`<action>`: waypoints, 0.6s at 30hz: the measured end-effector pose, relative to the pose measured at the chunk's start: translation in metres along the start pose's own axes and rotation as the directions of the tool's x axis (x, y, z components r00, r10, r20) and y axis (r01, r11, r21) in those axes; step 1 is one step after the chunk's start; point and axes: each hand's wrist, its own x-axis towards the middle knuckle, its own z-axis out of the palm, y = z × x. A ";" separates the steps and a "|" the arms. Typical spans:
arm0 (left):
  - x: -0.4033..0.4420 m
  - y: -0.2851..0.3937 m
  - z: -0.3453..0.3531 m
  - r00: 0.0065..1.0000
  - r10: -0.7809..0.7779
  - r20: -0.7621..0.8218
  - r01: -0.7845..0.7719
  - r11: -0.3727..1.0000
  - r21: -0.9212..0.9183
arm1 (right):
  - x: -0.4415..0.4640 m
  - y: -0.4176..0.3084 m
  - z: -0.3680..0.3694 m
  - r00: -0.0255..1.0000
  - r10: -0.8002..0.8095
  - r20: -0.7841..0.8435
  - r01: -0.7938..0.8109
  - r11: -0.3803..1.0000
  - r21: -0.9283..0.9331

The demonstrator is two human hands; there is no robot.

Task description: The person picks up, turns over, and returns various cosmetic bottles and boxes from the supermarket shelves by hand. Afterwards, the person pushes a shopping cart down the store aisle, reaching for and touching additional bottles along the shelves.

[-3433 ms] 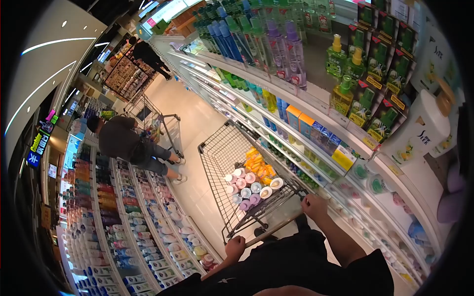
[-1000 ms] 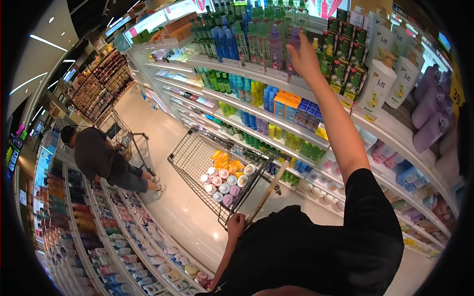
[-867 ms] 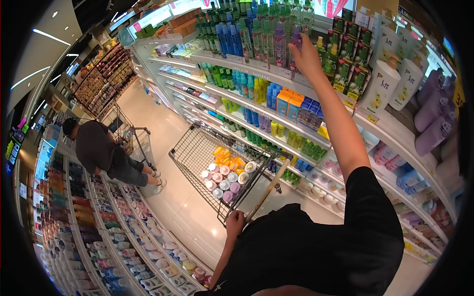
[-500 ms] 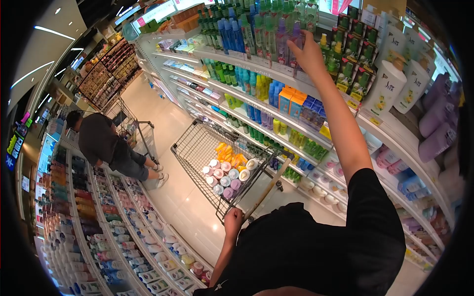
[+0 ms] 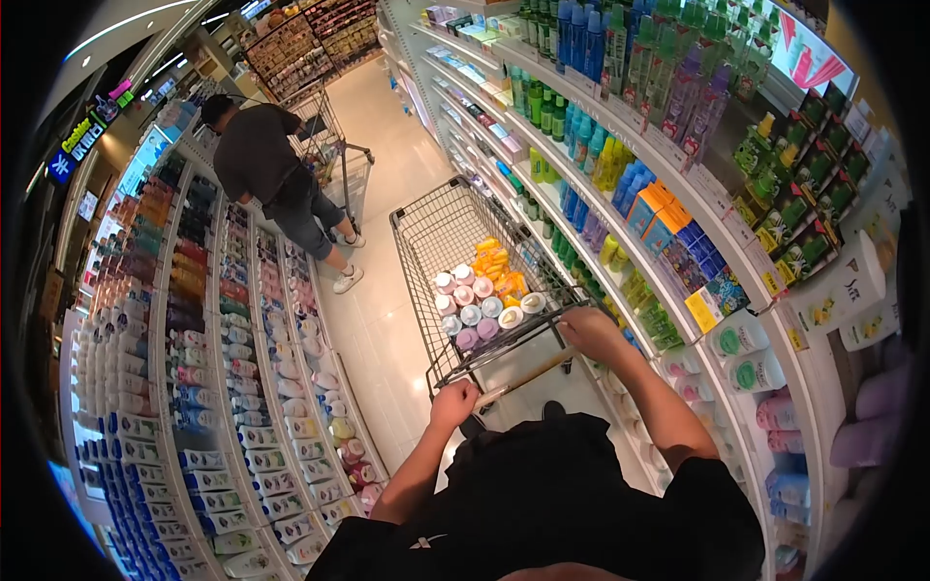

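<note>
A wire shopping cart (image 5: 412, 261) stands in front of me in the aisle. My left hand (image 5: 453, 403) is closed around the left end of its handle (image 5: 523, 380). My right hand (image 5: 589, 334), fingers curled, grips the handle's right end beside the basket corner; its fingertips are partly hidden. In the basket lie several bottles with pink, white and purple caps (image 5: 465, 286), seen from the top, and yellow-orange packs (image 5: 492, 261). Purple spray bottles (image 5: 705, 108) stand on the upper right shelf, apart from my right hand.
Shelves of bottles (image 5: 581, 208) line the right side, close to my right arm. More stocked shelves (image 5: 228, 378) run along the left. Further up the aisle a person (image 5: 266, 160) in dark clothes stands beside another cart (image 5: 334, 145). Pale tiled floor (image 5: 363, 320) lies between.
My right hand has come down from the purple bottles on the upper shelf to the cart handle. My left hand stays on the handle. The view has turned to the right.
</note>
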 end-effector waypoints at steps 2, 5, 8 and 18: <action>0.000 -0.001 0.000 1.000 -0.016 0.019 0.016 1.000 0.016 | -0.031 0.026 0.057 0.997 -0.003 0.078 0.010 0.996 -0.089; 0.000 0.004 -0.002 0.998 -0.059 0.036 0.058 0.998 0.032 | -0.038 0.031 0.086 0.996 0.039 0.081 -0.019 0.973 -0.228; -0.002 0.008 -0.004 0.992 -0.114 0.061 0.110 0.992 0.053 | -0.031 0.026 0.107 0.982 0.167 0.087 -0.133 0.942 -0.307; -0.009 -0.012 -0.010 0.993 -0.098 0.068 0.096 0.995 0.024 | -0.034 0.012 0.121 0.952 0.250 0.176 -0.185 0.930 -0.317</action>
